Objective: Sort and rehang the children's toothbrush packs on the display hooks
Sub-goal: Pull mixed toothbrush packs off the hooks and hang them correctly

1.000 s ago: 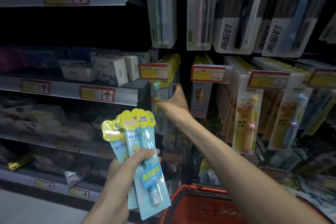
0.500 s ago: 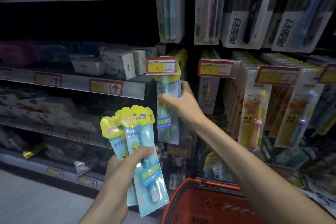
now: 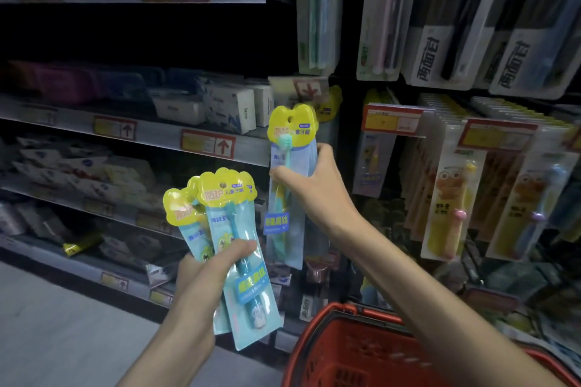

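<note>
the right hand [image 3: 314, 188] is gripping a toothbrush pack [image 3: 290, 132] at centre frame, below the blurred price tag [image 3: 303, 88]; the left hand [image 3: 204, 273] is clutching matching packs [image 3: 228, 195] at lower centre. it is probably worth comparing headers before rehanging. half a second ago that pack was sitting higher, under the tag.

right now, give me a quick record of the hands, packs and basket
left hand: grips fanned packs, headers up
right hand: grips single pack at its middle, upright
hanging: single pack seems unhung; blur leaves it unsure
yellow packs: hang at right
basket: red, under right arm
</note>
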`<action>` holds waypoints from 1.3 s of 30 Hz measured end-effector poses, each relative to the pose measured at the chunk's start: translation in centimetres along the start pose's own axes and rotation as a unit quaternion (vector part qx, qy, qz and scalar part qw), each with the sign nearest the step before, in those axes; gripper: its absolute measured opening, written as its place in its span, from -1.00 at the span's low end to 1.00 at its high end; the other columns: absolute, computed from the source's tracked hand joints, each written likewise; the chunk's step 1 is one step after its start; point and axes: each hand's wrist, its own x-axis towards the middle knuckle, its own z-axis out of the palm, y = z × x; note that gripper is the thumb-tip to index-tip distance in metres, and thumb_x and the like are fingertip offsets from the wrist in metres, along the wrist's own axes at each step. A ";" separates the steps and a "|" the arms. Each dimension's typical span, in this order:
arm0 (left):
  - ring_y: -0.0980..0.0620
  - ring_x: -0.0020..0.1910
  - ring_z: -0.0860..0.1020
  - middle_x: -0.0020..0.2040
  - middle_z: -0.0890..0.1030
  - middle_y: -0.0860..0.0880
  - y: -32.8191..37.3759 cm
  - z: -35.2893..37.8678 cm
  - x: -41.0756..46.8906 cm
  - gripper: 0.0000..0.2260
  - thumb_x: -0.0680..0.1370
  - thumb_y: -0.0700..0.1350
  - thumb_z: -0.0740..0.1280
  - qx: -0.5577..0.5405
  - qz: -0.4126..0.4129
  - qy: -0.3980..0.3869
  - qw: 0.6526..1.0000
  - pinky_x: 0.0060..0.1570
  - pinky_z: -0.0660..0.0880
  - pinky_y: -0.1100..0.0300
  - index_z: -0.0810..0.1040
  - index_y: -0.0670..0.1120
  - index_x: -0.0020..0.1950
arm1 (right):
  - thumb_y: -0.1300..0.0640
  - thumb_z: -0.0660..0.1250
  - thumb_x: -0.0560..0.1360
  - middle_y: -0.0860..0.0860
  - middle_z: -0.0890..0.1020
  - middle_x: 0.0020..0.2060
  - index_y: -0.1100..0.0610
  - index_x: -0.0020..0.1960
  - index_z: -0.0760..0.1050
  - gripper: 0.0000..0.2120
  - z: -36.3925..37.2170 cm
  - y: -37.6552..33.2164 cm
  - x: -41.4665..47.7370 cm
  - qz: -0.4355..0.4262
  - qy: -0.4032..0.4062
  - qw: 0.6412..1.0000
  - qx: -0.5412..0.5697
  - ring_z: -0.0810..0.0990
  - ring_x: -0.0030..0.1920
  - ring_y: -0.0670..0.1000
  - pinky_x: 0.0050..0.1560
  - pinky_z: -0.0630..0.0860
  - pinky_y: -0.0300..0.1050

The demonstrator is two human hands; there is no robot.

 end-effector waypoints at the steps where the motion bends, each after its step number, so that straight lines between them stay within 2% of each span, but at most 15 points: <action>1: -0.09 -0.36 0.67 -0.24 0.70 -0.11 0.9 0.8 -0.3 -0.87 0.44 -0.13 0.55 0.000 0.006 0.026 1.000 -0.33 0.66 0.02 0.69 -0.11 -0.06 | 0.07 0.53 0.47 -0.01 0.63 0.09 0.06 0.24 0.36 -0.54 0.2 0.1 -0.3 -0.001 -0.015 1.000 0.003 0.68 0.08 -0.03 0.06 0.64 -0.05; 4: -0.11 -0.31 0.69 -0.18 0.73 -0.14 1.7 0.9 -1.0 -0.78 0.39 -0.13 0.58 -0.023 0.026 0.023 0.999 -0.19 0.69 -0.13 0.71 -0.12 0.00 | 0.13 0.56 0.40 0.02 0.68 0.07 0.13 0.29 0.41 -0.46 0.1 0.5 -1.0 0.006 -0.051 0.995 0.080 0.70 -0.01 -0.05 -0.01 0.65 -0.11; 6: -0.14 -0.25 0.70 -0.13 0.75 -0.14 1.5 0.4 -0.4 -0.67 0.30 -0.08 0.60 -0.032 0.010 0.016 0.999 -0.06 0.67 -0.24 0.72 -0.12 0.03 | 0.14 0.50 0.35 0.06 0.69 -0.05 0.25 0.28 0.46 -0.45 -0.7 0.5 -1.5 0.014 -0.063 0.988 0.140 0.69 -0.15 -0.03 -0.12 0.63 -0.16; 11: -0.17 -0.14 0.71 0.02 0.76 -0.20 1.5 -0.2 -0.5 -0.59 0.25 -0.03 0.55 -0.025 0.009 0.010 1.000 0.09 0.64 -0.33 0.75 -0.12 0.06 | 0.10 0.46 0.34 0.11 0.60 -0.24 0.27 -0.01 0.59 -0.69 -4.5 1.7 -4.2 0.050 -0.114 0.973 0.195 0.59 -0.24 0.10 -0.12 0.59 -0.05; 13: -0.18 -0.13 0.72 0.02 0.76 -0.20 1.3 -0.2 -0.6 -0.58 0.25 -0.03 0.55 -0.023 0.009 0.004 1.000 0.08 0.64 -0.34 0.74 -0.13 0.08 | 0.12 0.42 0.33 0.05 0.56 -0.37 0.18 -0.19 0.57 -0.87 -6.3 2.6 -5.9 0.090 -0.120 0.964 0.218 0.55 -0.38 0.05 -0.29 0.57 -0.13; 14: -0.19 -0.11 0.73 0.02 0.76 -0.20 1.0 -0.1 -0.6 -0.57 0.25 -0.02 0.54 -0.019 0.009 -0.002 1.000 0.06 0.65 -0.33 0.73 -0.13 0.09 | 0.12 0.44 0.31 0.04 0.54 -0.39 0.17 -0.22 0.56 -0.87 -7.2 3.0 -6.7 0.117 -0.116 0.958 0.233 0.54 -0.41 0.04 -0.35 0.56 -0.13; 18: -0.28 0.03 0.73 0.04 0.75 -0.24 0.3 1.1 -1.3 -0.62 0.30 -0.04 0.55 -0.001 -0.001 -0.038 0.999 0.03 0.67 -0.30 0.73 -0.12 0.08 | 0.03 0.57 0.18 0.21 0.52 -0.12 0.20 0.04 0.59 -0.51 -10.0 4.8 -9.5 0.186 -0.096 0.945 0.252 0.56 -0.21 0.21 -0.10 0.56 0.03; 20: -0.28 0.02 0.73 0.02 0.75 -0.24 -0.1 1.8 -1.8 -0.65 0.33 -0.09 0.55 0.007 -0.003 -0.055 0.998 0.05 0.67 -0.27 0.73 -0.14 0.09 | 0.07 0.55 0.22 0.22 0.58 -0.11 0.22 0.01 0.62 -0.58 -11.0 4.8 -10.6 0.191 -0.095 0.941 0.263 0.61 -0.17 0.23 -0.09 0.59 0.03; 22: -0.24 -0.05 0.75 -0.01 0.76 -0.22 -0.7 2.6 -2.3 -0.61 0.28 -0.08 0.54 0.018 -0.006 -0.065 0.998 0.01 0.69 -0.22 0.73 -0.15 0.09 | 0.15 0.47 0.27 0.18 0.66 -0.21 0.21 -0.12 0.70 -0.78 -12.0 4.9 -11.7 0.197 -0.087 0.932 0.293 0.68 -0.29 0.15 -0.24 0.65 -0.05; 23: -0.22 -0.09 0.75 -0.03 0.76 -0.21 -0.9 3.0 -2.5 -0.60 0.27 -0.07 0.53 0.019 -0.009 -0.070 0.997 -0.03 0.70 -0.18 0.73 -0.14 0.08 | 0.17 0.45 0.28 0.17 0.67 -0.21 0.19 -0.12 0.72 -0.80 -12.5 5.0 -12.2 0.198 -0.083 0.927 0.309 0.70 -0.29 0.14 -0.25 0.66 -0.04; 26: -0.17 -0.20 0.73 -0.10 0.76 -0.20 -1.6 4.0 -3.3 -0.68 0.31 -0.11 0.56 0.026 -0.017 -0.089 0.996 -0.13 0.70 -0.10 0.73 -0.15 0.04 | 0.10 0.48 0.27 0.24 0.69 -0.01 0.23 0.13 0.71 -0.55 -13.5 5.5 -13.4 0.203 -0.073 0.913 0.347 0.70 -0.08 0.27 0.00 0.67 0.12; 30: -0.24 -0.14 0.73 -0.08 0.76 -0.21 -3.0 4.9 -3.8 -0.68 0.34 -0.13 0.56 0.041 -0.038 -0.104 0.993 0.01 0.68 -0.26 0.72 -0.16 0.07 | 0.11 0.38 0.37 0.26 0.67 -0.01 0.22 0.08 0.67 -0.67 -15.1 6.2 -14.8 0.233 -0.047 0.893 0.383 0.69 -0.15 0.28 -0.05 0.64 0.16; 32: -0.26 -0.02 0.74 0.01 0.76 -0.22 -3.9 5.4 -4.1 -0.61 0.32 -0.08 0.54 0.050 -0.052 -0.122 0.990 0.06 0.67 -0.27 0.73 -0.15 0.11 | 0.06 0.44 0.37 0.31 0.58 0.12 0.27 0.26 0.54 -0.48 -15.6 7.1 -15.7 0.253 -0.044 0.884 0.390 0.67 -0.12 0.31 0.01 0.61 0.22; 35: -0.26 0.01 0.73 0.07 0.75 -0.25 -5.6 6.0 -4.5 -0.59 0.30 -0.09 0.52 0.054 -0.080 -0.144 0.985 0.05 0.68 -0.20 0.72 -0.15 0.13 | 0.06 0.16 0.55 0.30 0.66 -0.02 0.26 0.18 0.62 -0.61 -16.6 8.3 -17.3 0.275 -0.046 0.874 0.398 0.67 -0.22 0.33 -0.07 0.60 0.23; 39: -0.20 0.06 0.73 0.11 0.74 -0.23 -7.8 6.6 -5.2 -0.65 0.37 -0.13 0.50 0.025 -0.134 -0.200 0.970 0.03 0.67 -0.07 0.73 -0.17 0.14 | 0.14 0.21 0.53 0.25 0.65 0.07 0.27 0.27 0.56 -0.62 -17.9 10.2 -19.1 0.291 -0.003 0.874 0.389 0.68 -0.07 0.30 0.04 0.64 0.19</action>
